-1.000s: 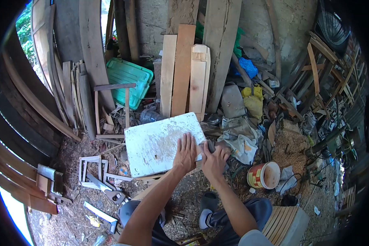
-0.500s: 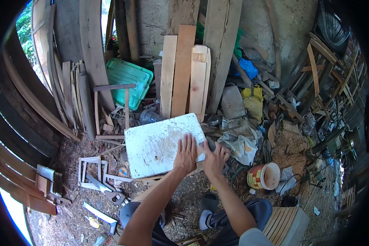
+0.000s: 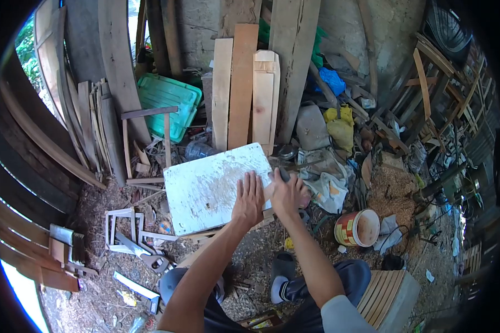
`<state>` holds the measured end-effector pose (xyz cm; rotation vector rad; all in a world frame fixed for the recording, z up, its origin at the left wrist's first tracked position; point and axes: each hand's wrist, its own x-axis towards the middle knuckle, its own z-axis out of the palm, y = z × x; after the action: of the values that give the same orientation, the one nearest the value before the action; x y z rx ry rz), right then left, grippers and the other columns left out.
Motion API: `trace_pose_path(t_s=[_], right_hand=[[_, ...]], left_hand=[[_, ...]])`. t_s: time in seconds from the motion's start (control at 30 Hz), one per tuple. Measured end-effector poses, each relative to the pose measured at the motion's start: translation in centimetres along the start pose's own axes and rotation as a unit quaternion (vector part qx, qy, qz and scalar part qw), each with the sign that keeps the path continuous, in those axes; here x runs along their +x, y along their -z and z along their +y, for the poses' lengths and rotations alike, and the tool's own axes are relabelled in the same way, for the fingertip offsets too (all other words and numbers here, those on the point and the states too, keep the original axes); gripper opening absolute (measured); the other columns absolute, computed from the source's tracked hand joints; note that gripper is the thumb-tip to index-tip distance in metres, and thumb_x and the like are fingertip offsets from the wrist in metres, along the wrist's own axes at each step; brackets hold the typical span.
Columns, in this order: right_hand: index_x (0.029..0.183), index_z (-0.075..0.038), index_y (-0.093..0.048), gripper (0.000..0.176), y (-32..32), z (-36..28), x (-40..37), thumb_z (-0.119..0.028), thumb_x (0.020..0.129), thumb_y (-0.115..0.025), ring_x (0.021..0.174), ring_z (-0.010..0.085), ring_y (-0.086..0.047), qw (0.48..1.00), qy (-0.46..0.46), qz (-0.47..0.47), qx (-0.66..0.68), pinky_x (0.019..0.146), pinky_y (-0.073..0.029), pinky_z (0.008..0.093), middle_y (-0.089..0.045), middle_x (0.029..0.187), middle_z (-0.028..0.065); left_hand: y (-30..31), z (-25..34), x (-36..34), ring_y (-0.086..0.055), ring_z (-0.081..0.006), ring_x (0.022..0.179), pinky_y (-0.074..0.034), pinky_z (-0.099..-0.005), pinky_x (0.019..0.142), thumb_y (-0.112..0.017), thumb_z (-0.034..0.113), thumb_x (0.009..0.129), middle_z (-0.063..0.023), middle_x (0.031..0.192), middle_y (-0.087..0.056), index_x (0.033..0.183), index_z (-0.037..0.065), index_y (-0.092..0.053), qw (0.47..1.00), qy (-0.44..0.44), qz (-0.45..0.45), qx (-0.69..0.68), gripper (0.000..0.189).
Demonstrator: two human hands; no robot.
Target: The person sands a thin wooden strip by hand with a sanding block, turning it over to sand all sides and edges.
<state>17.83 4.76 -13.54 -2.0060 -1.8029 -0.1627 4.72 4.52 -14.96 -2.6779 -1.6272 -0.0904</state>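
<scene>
A worn white board (image 3: 205, 188) with scuffs and brown stains lies tilted in front of the person's knees. My left hand (image 3: 249, 201) rests flat on its right part, fingers stretched forward. Just to the right, at the board's right edge, my right hand (image 3: 286, 193) has its fingers wrapped round a small dark object (image 3: 284, 174), mostly hidden by the hand. A short pale piece (image 3: 269, 191) shows between the two hands.
Upright planks (image 3: 241, 89) lean on the wall beyond the board. A green lid (image 3: 169, 105) stands behind left. On the floor are a handsaw (image 3: 150, 258), a metal square (image 3: 136, 287), small wooden frames (image 3: 129, 213), and a bucket (image 3: 345, 230) at right.
The view has shifted slightly, and the board and surroundings sit a little further left and higher. My right hand has turned a little, still round the dark object. My left hand stays flat.
</scene>
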Motion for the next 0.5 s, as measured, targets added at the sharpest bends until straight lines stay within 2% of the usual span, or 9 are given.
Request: trace_pose_path(t_s=[0.13, 0.2, 0.23, 0.33, 0.4, 0.47, 0.5], right_hand=[[0.131, -0.015, -0.063, 0.047, 0.2, -0.9, -0.9, -0.019, 0.085, -0.063, 0.105, 0.0386, -0.049, 1.0, -0.018, 0.006, 0.007, 0.087, -0.033, 0.0476, -0.052, 0.123, 0.0241], [0.132, -0.015, -0.062, 0.046, 0.8, -1.5, -4.2, -0.021, 0.086, -0.063, 0.103, 0.0375, -0.048, 0.995, 0.032, 0.072, -0.056, 0.086, -0.033, 0.0482, -0.052, 0.114, 0.0221], [0.134, -0.015, -0.06, 0.048, 1.0, -1.3, -4.9, -0.023, 0.087, -0.063, 0.102, 0.0372, -0.048, 1.0, 0.005, 0.014, -0.011, 0.086, -0.033, 0.0487, -0.052, 0.113, 0.0225], [0.133, -0.014, -0.059, 0.048, 0.3, -1.1, -2.8, -0.024, 0.087, -0.063, 0.103, 0.0372, -0.048, 0.997, 0.031, 0.066, -0.032, 0.086, -0.034, 0.0482, -0.051, 0.111, 0.0218], [0.132, -0.014, -0.06, 0.046, 0.0, -1.2, -0.2, -0.024, 0.087, -0.063, 0.102, 0.0372, -0.048, 0.998, 0.012, 0.059, -0.02, 0.086, -0.034, 0.0478, -0.052, 0.109, 0.0219], [0.13, -0.013, -0.061, 0.044, -0.1, -1.6, 0.9, -0.026, 0.088, -0.062, 0.102, 0.0369, -0.048, 0.999, -0.043, 0.011, -0.011, 0.086, -0.034, 0.0478, -0.052, 0.105, 0.0219], [0.132, -0.013, -0.061, 0.045, -0.4, -1.4, 0.1, -0.026, 0.089, -0.061, 0.101, 0.0368, -0.048, 0.998, -0.021, 0.046, -0.028, 0.085, -0.034, 0.0472, -0.052, 0.103, 0.0227]], left_hand=[[-0.4, -0.1, -0.2, -0.011, -0.0439, 0.15, -0.011, -0.0532, 0.121, -0.061, 0.027, 0.082, -0.0296, 0.16, -0.014, 0.151, -0.012, -0.018, 1.0, 0.002, 0.022, -0.007, 0.09], [-0.4, -0.1, 0.0, -0.011, -0.044, 0.15, -0.011, -0.0536, 0.121, -0.06, 0.027, 0.083, -0.0295, 0.16, -0.014, 0.151, -0.012, -0.018, 1.0, 0.005, 0.02, -0.023, 0.089], [-0.4, -0.1, 0.0, -0.01, -0.044, 0.15, -0.011, -0.0539, 0.121, -0.059, 0.028, 0.083, -0.0295, 0.16, -0.014, 0.151, -0.012, -0.017, 0.999, 0.003, 0.034, -0.038, 0.089], [0.0, -0.1, 0.0, -0.01, -0.0441, 0.15, -0.011, -0.0535, 0.121, -0.059, 0.028, 0.082, -0.0294, 0.16, -0.014, 0.151, -0.012, -0.017, 1.0, 0.004, 0.007, -0.023, 0.09], [-0.4, -0.2, 0.1, -0.011, -0.044, 0.15, -0.011, -0.0532, 0.121, -0.06, 0.029, 0.082, -0.0293, 0.16, -0.014, 0.151, -0.012, -0.017, 1.0, -0.002, 0.017, -0.014, 0.091], [-0.5, -0.2, 0.0, -0.011, -0.0438, 0.15, -0.011, -0.0529, 0.122, -0.06, 0.029, 0.082, -0.0293, 0.16, -0.014, 0.151, -0.012, -0.017, 1.0, 0.0, 0.022, -0.002, 0.091], [-0.6, -0.3, 0.0, -0.011, -0.0438, 0.15, -0.011, -0.0529, 0.122, -0.06, 0.029, 0.082, -0.0293, 0.16, -0.014, 0.151, -0.012, -0.017, 1.0, -0.002, 0.022, 0.0, 0.091]])
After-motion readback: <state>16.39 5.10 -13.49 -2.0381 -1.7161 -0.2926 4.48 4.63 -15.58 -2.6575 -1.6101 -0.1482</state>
